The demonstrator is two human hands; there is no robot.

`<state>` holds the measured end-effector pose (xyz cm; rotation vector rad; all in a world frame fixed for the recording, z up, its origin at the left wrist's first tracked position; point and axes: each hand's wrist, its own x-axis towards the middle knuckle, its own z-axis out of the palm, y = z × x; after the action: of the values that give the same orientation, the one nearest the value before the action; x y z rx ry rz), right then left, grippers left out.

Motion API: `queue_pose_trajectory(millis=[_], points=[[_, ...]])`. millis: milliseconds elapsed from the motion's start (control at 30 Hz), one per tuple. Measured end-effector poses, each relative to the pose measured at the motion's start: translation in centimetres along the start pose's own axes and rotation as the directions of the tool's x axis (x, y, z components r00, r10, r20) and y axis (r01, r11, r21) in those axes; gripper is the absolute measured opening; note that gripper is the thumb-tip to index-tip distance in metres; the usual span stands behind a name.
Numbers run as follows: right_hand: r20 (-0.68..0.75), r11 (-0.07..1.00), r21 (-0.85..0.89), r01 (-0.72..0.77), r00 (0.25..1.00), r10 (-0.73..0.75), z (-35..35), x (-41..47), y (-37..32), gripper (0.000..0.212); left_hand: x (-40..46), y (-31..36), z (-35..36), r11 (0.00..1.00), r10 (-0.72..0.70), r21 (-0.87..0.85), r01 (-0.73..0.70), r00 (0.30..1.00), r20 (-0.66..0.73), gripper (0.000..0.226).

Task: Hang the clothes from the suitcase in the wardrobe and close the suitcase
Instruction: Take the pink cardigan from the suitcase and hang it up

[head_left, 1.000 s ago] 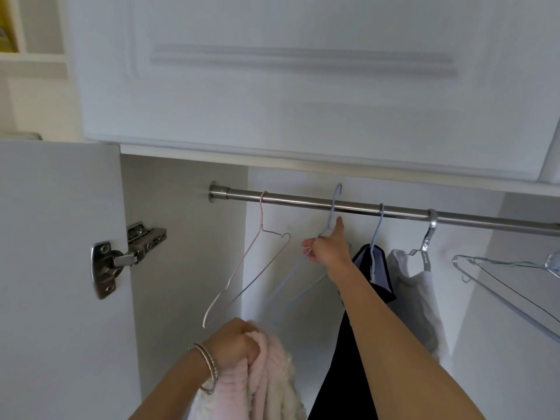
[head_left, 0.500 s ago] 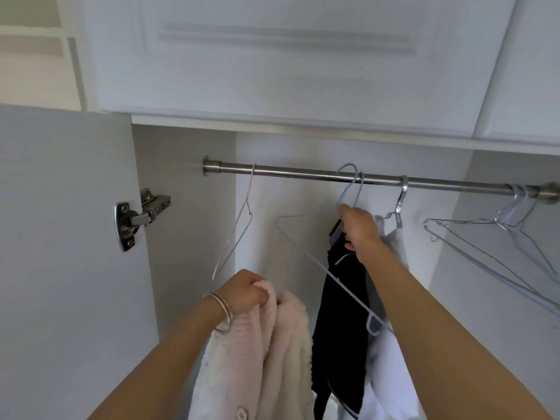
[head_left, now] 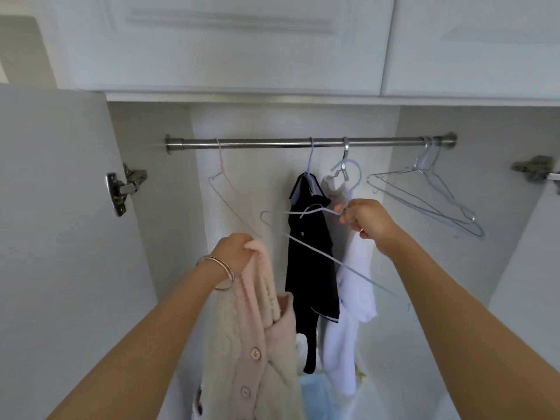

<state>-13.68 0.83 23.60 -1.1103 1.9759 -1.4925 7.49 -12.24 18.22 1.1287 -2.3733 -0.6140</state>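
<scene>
1. The right hand (head_left: 365,218) pinches the neck of a pale blue wire hanger (head_left: 325,256) between curled fingers and thumb; the hanger is off the rail, its hook rising above the knuckles and its long lower bar slanting down to the right, across the hanging clothes.
2. The right forearm reaches up from the lower right corner, wrist bent slightly, the hand level with the shoulders of the hanging garments.
3. The left hand (head_left: 235,253) is closed in a fist round the top edge of a fluffy pink and cream buttoned cardigan (head_left: 254,344), which hangs straight down from the grip, in front of the open wardrobe.
4. The left forearm rises from the lower left, with thin metal bangles (head_left: 216,272) round the wrist.
5. Behind the hands, a steel hanging rail (head_left: 272,144) spans the wardrobe.
6. On it hang an empty pink wire hanger (head_left: 224,189), a black garment (head_left: 312,262), a white garment (head_left: 354,286), and a cluster of empty pale wire hangers (head_left: 430,195) at the right end.
7. The white wardrobe door (head_left: 54,222) stands open on the left, its metal hinge (head_left: 124,189) showing.
</scene>
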Motion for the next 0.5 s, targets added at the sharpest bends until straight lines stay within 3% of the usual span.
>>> queue_pose_trajectory(millis=[33,100,267,500], points=[[-0.039,1.000,0.002,-0.015,0.999,0.015,-0.2,-0.6,0.3,0.014,-0.2,-0.2,-0.1,1.000,0.003,-0.010,-0.003,1.000,0.002,0.022],[-0.157,0.999,-0.049,-0.008,0.988,0.000,-1.0,-2.3,1.4,0.023,-0.9,-0.4,0.1,0.999,0.043,-0.022,-0.043,0.999,0.015,0.022],[-0.468,0.999,-0.037,-0.030,0.884,0.009,-3.0,-6.4,3.7,0.036,-2.7,0.4,0.3,0.997,0.069,-0.017,-0.069,0.998,0.005,0.025],[-0.638,0.996,0.023,-0.088,0.765,0.082,-6.2,-9.8,4.4,0.033,-3.7,2.2,-0.1,0.999,0.032,0.000,-0.032,0.998,0.058,0.025]])
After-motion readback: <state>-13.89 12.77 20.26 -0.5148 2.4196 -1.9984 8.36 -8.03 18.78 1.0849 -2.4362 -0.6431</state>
